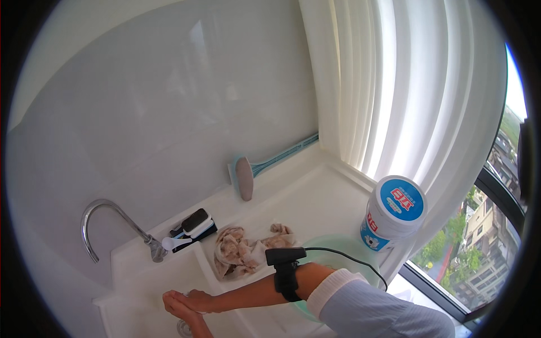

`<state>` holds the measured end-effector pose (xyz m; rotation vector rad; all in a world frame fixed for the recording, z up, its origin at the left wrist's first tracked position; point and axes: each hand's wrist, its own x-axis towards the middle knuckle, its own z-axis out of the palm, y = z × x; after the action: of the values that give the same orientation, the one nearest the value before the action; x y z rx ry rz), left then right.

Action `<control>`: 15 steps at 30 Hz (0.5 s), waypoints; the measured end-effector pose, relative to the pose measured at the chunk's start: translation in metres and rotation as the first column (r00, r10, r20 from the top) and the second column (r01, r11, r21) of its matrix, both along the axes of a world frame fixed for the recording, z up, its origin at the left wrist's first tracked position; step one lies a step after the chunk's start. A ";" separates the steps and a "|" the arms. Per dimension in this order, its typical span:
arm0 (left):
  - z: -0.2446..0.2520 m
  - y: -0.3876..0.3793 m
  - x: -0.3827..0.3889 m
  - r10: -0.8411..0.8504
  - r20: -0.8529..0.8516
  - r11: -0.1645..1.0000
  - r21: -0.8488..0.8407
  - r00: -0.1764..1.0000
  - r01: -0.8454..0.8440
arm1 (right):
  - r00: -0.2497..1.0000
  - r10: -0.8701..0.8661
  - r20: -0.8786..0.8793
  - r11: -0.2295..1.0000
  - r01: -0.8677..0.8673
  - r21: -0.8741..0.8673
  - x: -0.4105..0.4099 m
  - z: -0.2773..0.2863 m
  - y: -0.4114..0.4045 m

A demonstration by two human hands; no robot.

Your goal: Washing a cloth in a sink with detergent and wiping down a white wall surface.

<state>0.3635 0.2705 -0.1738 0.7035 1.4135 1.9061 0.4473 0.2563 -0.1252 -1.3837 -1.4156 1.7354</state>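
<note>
Over the white sink basin (156, 279), above its round drain (184, 328), my two hands are pressed together. My right hand (202, 301) lies against my left hand (179, 305), whose forearm rises from the bottom edge. A little white shows between and below them; whether it is foam or a small item I cannot tell. A black device is strapped to my right forearm, with a black cable. A crumpled, brown-stained light cloth (236, 251) lies on the ribbed slope beside the basin. The curved chrome faucet (122, 217) stands at the left.
A white scoop (170, 243) and a black-bristled brush (198, 222) lie behind the basin. A teal long-handled scrubber (277, 162) rests along the wall. A translucent green tub (338, 249) is partly behind my right arm. A lidded white bucket (395, 211) stands near the curtain (405, 93) and window.
</note>
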 end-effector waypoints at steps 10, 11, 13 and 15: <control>-0.004 -0.005 -0.003 -0.139 -0.143 0.990 0.005 0.980 0.141 | 0.989 0.034 0.142 0.904 -0.091 0.417 -0.021 -0.075 0.026; -0.008 -0.004 -0.007 -0.131 -0.144 0.991 0.005 0.981 0.133 | 0.975 0.080 0.205 0.862 -0.171 0.477 -0.018 -0.069 0.025; -0.020 0.000 -0.013 -0.173 -0.178 0.983 0.027 0.969 0.180 | 0.954 0.150 0.260 0.849 -0.259 0.461 -0.002 -0.051 0.021; -0.001 -0.003 0.003 -0.234 -0.054 0.972 0.008 0.971 0.235 | 0.988 0.141 0.068 0.990 -0.138 -0.037 0.022 -0.009 0.023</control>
<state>0.3666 0.2676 -0.1752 0.8929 1.2868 1.7258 0.4694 0.2790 -0.1346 -1.4048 -1.5625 1.8202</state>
